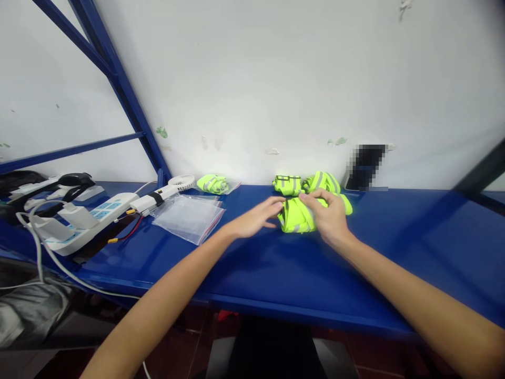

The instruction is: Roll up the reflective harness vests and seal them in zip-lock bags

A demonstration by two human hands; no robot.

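A bundled neon yellow strap piece with grey reflective bands (299,217) rests on the blue table between my hands. My right hand (328,215) grips its right side, thumb and fingers pressed on the fabric. At its left edge my left hand (258,217) has its fingers apart, the fingertips near or touching the bundle. Just behind sit a neon bundle with dark straps (287,185) and a looser neon bundle (322,181). Another neon bundle in clear plastic (213,183) lies at the back left.
Clear zip bags (189,217) lie left of my left hand. Beyond them are a white handheld fan (181,183), a power strip (92,223) and cables. A dark phone-like object, pixelated, (366,167) leans on the wall. The blue table (284,284) ends at a front edge.
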